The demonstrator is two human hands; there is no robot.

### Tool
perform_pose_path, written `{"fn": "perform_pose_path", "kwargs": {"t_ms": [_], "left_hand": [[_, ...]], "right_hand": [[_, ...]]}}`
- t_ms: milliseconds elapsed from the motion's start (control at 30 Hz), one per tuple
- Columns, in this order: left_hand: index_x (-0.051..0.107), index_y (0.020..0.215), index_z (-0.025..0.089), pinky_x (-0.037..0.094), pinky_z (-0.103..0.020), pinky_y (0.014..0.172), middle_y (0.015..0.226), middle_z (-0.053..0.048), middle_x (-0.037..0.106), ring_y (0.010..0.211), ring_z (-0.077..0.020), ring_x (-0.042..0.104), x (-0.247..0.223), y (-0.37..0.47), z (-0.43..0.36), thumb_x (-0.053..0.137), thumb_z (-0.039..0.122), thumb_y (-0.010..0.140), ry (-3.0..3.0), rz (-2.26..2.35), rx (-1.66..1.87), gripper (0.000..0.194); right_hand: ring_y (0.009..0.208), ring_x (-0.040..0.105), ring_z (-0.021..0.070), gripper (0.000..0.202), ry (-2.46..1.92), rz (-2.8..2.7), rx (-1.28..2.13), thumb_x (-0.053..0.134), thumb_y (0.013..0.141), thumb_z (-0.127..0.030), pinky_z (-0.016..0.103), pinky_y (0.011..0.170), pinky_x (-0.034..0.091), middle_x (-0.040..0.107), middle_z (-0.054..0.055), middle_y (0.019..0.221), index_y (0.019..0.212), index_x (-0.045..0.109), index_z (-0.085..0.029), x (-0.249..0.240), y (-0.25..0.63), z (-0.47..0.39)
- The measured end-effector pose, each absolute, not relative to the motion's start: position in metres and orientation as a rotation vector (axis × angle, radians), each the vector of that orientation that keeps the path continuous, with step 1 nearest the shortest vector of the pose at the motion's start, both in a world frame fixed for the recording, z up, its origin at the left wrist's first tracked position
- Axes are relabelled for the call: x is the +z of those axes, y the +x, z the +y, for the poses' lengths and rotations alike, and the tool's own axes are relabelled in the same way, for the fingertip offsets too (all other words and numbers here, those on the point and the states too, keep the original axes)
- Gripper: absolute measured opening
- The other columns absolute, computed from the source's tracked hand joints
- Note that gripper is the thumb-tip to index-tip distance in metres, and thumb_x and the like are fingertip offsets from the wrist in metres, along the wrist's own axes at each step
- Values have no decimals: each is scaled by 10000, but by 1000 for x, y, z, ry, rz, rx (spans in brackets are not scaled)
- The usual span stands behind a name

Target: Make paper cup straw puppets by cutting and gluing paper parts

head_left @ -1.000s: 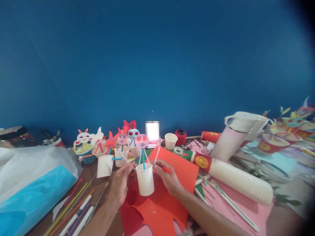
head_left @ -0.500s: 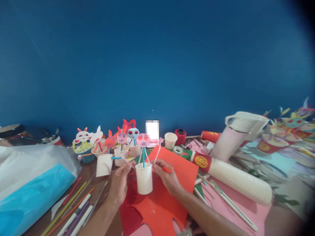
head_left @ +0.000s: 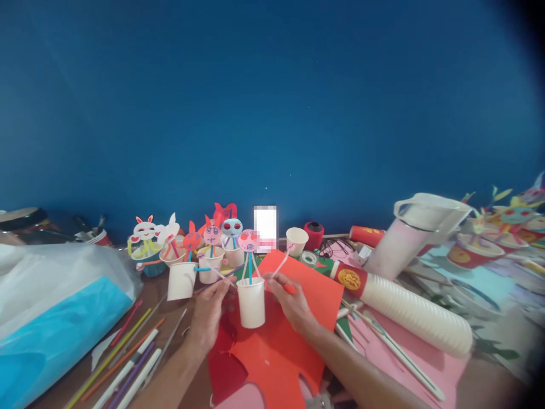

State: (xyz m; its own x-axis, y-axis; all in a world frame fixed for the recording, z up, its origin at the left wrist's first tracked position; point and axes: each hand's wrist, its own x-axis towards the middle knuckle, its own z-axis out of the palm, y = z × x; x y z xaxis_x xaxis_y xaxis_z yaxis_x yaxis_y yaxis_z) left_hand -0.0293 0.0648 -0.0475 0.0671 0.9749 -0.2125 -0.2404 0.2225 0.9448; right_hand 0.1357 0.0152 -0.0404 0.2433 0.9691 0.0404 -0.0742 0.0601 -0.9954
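Observation:
A white paper cup [head_left: 252,304] stands upright between my hands over red paper. A pink paper face [head_left: 248,240] with drawn eyes and mouth rises from it on a blue stem [head_left: 250,267], with pale strands on either side. My left hand [head_left: 213,298] pinches a pale pink pipe cleaner [head_left: 221,275] at the cup's left rim. On the right side, my right hand [head_left: 289,298] pinches another pale pink pipe cleaner [head_left: 281,262], which slants up and outward. Its lower end is hidden by the fingers.
Several cup figures stand at the back left, near a tipped white cup [head_left: 181,281]. Markers [head_left: 128,369] and a plastic bag [head_left: 63,324] lie left. To the right are stacked paper cups [head_left: 417,312], a white jug [head_left: 400,238], scissors [head_left: 400,352] and tape [head_left: 308,259].
The right pipe cleaner has swung from nearly upright to leaning outward to the right. My left hand still pinches the left one, and the cup appears slightly higher in view.

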Motion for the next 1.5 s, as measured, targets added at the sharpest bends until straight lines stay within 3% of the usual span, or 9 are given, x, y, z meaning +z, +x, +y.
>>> {"fn": "perform_pose_path", "kwargs": {"t_ms": [167, 467, 567, 667, 867, 1033, 1133, 1367, 1500], "left_hand": [[643, 910, 117, 386, -194, 409, 673, -26, 605, 519, -102, 513, -48, -35, 70, 657, 402, 621, 989, 1134, 941, 406], [580, 649, 116, 296, -166, 302, 545, -55, 627, 354, -80, 444, -30, -55, 79, 501, 469, 701, 1438, 1224, 461, 366], [567, 645, 123, 304, -163, 309, 540, -51, 634, 355, -84, 464, -20, -56, 78, 494, 440, 700, 1450, 1232, 423, 330], [566, 633, 129, 310, -167, 311, 534, -49, 633, 355, -91, 477, -14, -53, 74, 507, 457, 686, 1458, 1227, 420, 337], [587, 607, 142, 301, -168, 304, 535, -55, 636, 355, -101, 496, -5, -56, 70, 546, 466, 679, 1517, 1181, 492, 334], [602, 627, 145, 297, -167, 290, 540, -53, 638, 347, -102, 492, 5, -61, 67, 558, 477, 690, 1516, 1119, 476, 341], [636, 684, 141, 347, -179, 322, 594, -58, 644, 396, -107, 506, 11, -57, 60, 541, 452, 717, 1557, 1068, 522, 326], [651, 835, 130, 422, -220, 381, 720, -83, 644, 491, -139, 550, 11, -41, 45, 541, 373, 734, 1468, 967, 655, 285], [646, 826, 137, 426, -214, 412, 631, -47, 612, 497, -138, 549, 10, -37, 41, 559, 373, 729, 1419, 984, 683, 269]], "right_hand": [[667, 500, 138, 263, -1263, -1018, 1016, 501, 769, -394, 221, 603, 385, 560, 3, 693, 760, 614, -157, -36, 136, 15], [772, 526, 153, 276, -1402, -1289, 901, 440, 795, -365, 224, 696, 382, 615, 27, 792, 715, 605, -159, -34, 146, 18], [607, 481, 121, 303, -1578, -1479, 913, 453, 771, -380, 212, 560, 358, 571, 2, 631, 617, 579, -151, -35, 157, 21], [453, 344, 76, 334, -1690, -1653, 890, 477, 742, -353, 202, 433, 253, 404, -45, 448, 474, 482, -153, -34, 169, 22], [394, 295, 59, 320, -1605, -1893, 974, 584, 668, -319, 204, 373, 183, 358, -57, 409, 423, 442, -170, -9, 183, 9], [471, 409, 76, 164, -1363, -1916, 1200, 616, 678, -352, 174, 403, 287, 506, -38, 545, 701, 624, -190, 8, 171, -4], [522, 469, 88, 192, -1312, -1807, 1233, 594, 705, -290, 175, 449, 355, 547, -21, 635, 870, 630, -200, 7, 159, -6], [598, 563, 96, 230, -1107, -1538, 1553, 442, 771, -170, 205, 530, 461, 594, 6, 739, 914, 622, -181, 7, 146, -7], [577, 581, 92, 252, -1072, -1483, 1568, 439, 786, -174, 202, 529, 471, 624, 14, 751, 994, 581, -181, 7, 144, -8]]}}
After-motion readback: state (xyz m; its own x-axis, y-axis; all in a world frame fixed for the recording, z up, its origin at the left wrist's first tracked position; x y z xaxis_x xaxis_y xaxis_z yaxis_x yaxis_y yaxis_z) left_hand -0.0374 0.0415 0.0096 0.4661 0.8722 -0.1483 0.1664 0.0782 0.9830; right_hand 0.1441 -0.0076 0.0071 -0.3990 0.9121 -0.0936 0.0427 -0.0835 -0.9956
